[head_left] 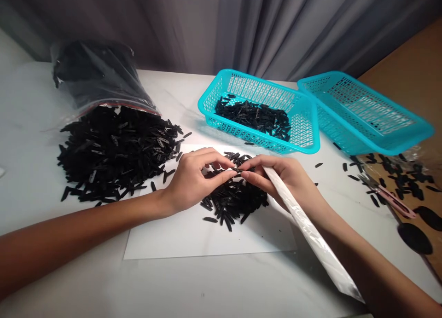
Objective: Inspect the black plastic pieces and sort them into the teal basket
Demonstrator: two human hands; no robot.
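Observation:
My left hand and my right hand meet over a small heap of black plastic pieces lying on a white sheet. Both hands pinch one small black piece between their fingertips. My right hand also holds a long white tool that runs back along my forearm toward the camera.
A big pile of black pieces spills from a clear bag at the left. A turquoise basket behind the hands holds black pieces; a second turquoise basket leans at the right. Loose pieces and a pink tool lie at the far right.

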